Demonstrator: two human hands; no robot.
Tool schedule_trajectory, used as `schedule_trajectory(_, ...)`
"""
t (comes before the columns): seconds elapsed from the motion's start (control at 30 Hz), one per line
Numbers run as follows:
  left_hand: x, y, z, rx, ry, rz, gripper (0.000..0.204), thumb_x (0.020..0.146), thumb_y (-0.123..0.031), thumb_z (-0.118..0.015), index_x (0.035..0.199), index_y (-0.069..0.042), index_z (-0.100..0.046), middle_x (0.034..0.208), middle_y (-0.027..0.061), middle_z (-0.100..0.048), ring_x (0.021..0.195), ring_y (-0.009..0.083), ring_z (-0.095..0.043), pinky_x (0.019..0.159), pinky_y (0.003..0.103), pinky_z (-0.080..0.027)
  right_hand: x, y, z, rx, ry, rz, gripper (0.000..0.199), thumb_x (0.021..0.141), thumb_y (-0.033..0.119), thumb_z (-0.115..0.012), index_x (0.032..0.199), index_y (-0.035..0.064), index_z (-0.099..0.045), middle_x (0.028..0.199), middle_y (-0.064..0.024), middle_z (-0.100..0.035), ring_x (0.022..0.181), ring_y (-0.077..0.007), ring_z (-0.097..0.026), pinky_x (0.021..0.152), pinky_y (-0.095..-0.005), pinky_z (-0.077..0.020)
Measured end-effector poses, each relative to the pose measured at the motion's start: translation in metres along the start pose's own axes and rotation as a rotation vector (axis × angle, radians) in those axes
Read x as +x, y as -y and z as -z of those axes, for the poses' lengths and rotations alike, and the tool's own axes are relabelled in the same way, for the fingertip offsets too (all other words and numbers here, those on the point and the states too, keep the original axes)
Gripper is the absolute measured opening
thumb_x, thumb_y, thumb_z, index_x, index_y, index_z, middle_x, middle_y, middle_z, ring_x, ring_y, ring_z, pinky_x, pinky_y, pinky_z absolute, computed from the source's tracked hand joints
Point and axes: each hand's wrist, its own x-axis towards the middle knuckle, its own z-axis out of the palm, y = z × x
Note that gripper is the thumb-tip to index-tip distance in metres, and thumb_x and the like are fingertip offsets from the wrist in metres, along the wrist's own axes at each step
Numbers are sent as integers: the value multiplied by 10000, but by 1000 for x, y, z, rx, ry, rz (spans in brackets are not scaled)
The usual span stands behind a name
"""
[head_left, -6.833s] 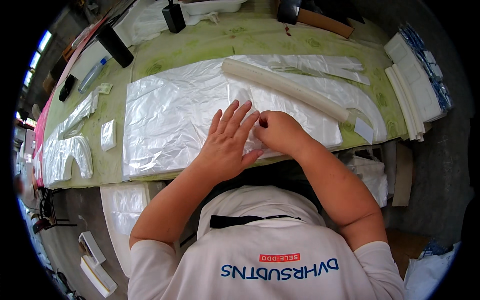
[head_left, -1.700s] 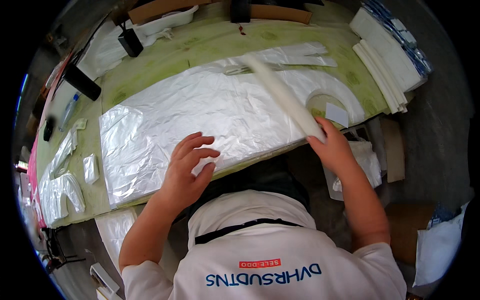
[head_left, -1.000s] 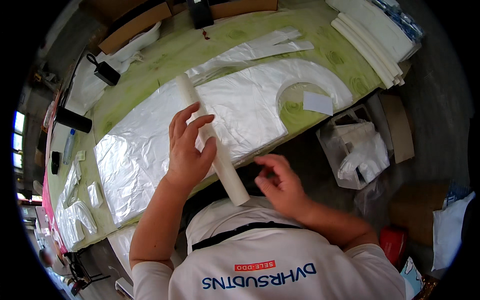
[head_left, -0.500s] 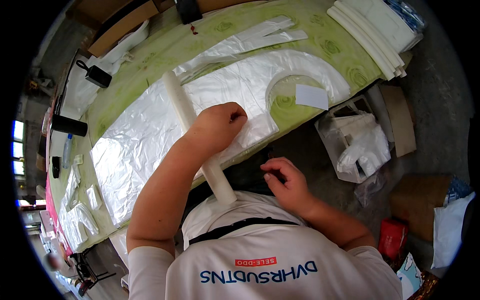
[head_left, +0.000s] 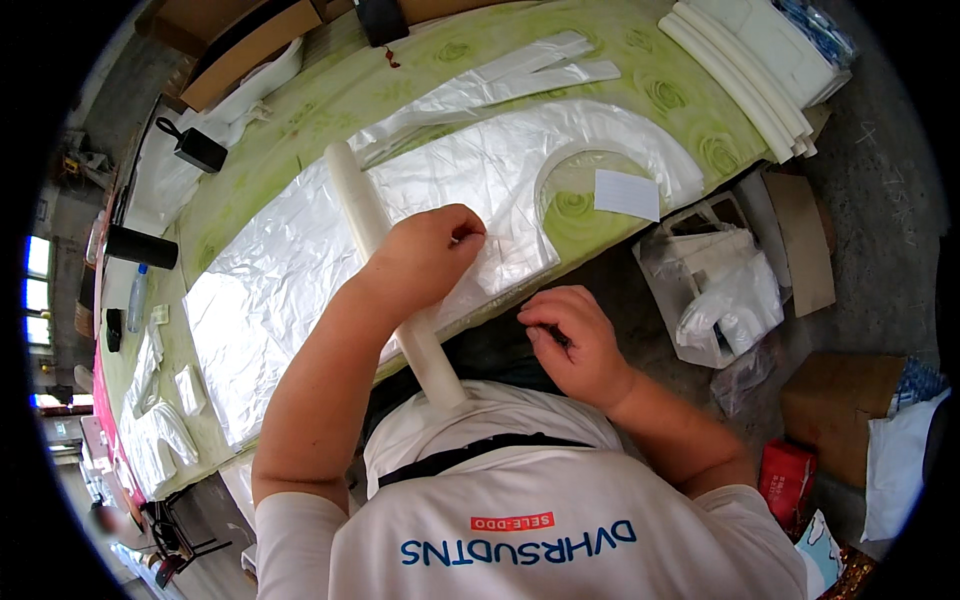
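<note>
Nearest the person's chest, the right hand point(head_left: 578, 345) hovers off the worktop's near edge, fingers curled with thumb and forefinger pinched together; whether that grip has hold of anything cannot be told. The white foam roll point(head_left: 385, 265) leans from the chest out across the worktop point(head_left: 300, 140), lying diagonally over the stack of clear plastic sheets point(head_left: 300, 270). The left hand point(head_left: 425, 255) rests over the roll with its fingertips closed on the top sheet just beside it. Further out lie a small white card point(head_left: 627, 194) and more foam strips point(head_left: 740, 85). The roll looks unsupported, so it could slide sideways and drag or crease the thin sheets.
</note>
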Motion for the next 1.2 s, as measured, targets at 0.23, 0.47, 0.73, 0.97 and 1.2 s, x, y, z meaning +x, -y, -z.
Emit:
schedule_trajectory(0.23, -9, 2, 8, -157, -77, 60, 200, 947, -184, -674, 1073, -29, -682, 903, 45, -677, 812, 143, -608, 767, 305, -519, 50, -5, 0, -225, 34, 221, 243, 810, 78, -693, 1051, 50, -690, 1090, -136, -675, 992, -380, -595, 919, -454, -473)
schedule_trajectory(0.47, -9, -1, 15, -37, -84, -81, 286, 914, -215, -739, 1121, -32, -665, 1008, 58, -652, 868, 145, -606, 774, 300, -526, 146, -77, -3, -793, -179, 37, 605, 826, 194, -702, 1419, 214, -589, 1524, -92, -479, 1231, -366, -491, 1055, -503, -387)
schedule_trajectory(0.73, 69, -12, 22, -674, -295, 161, 436, 908, -360, -748, 1179, -40, -629, 976, 24, -648, 874, 138, -600, 757, 306, -526, 143, -72, -2, -645, -3, 364, 665, 715, 79, -747, 1353, 229, -631, 1502, -62, -521, 1146, -320, -530, 1006, -444, -419)
schedule_trajectory(0.97, 5, 15, 56, -911, -575, 130, 189, 970, -265, -680, 1069, -109, -641, 865, -36, -593, 789, 79, -562, 686, 261, -492, 150, -131, 3, -477, -455, -77, 664, 806, 55, -704, 1443, 89, -522, 1256, -142, -631, 967, -275, -607, 939, -423, -490)
schedule_trajectory(1.2, -110, 146, 99, -886, -882, 345, 141, 959, -238, -714, 1043, -164, -628, 839, -86, -578, 728, 42, -504, 641, 225, -428, 153, -141, 22, 199, -653, -342, 542, 907, 64, -650, 1426, 47, -494, 1101, -60, -625, 811, -142, -585, 743, -280, -518)
